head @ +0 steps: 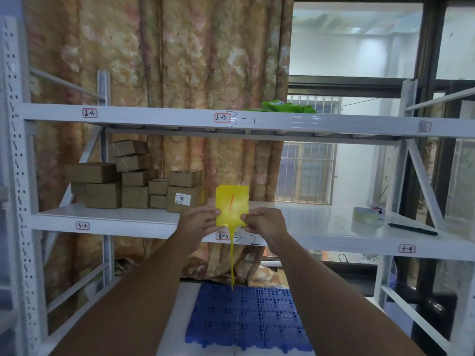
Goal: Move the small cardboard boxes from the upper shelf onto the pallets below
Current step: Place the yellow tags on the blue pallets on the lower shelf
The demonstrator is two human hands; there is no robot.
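Note:
Several small cardboard boxes [133, 181] are stacked on the left part of the white middle shelf [115, 219]. Blue plastic pallets [246, 317] lie on the floor below, between my forearms. My left hand [199, 222] and my right hand [264, 223] both pinch the lower corners of a yellow tag [232, 205] marked with a red stroke. A thin yellow strap hangs down from the tag. I hold the tag in front of the shelf edge, to the right of the boxes.
A tape roll [365, 214] and a black pen [411, 228] lie on the shelf's right side. A green bag [288, 107] rests on the top shelf [334, 123]. A flowered curtain [180, 60] hangs behind, a window [354, 42] to the right. Shelf uprights stand at both sides.

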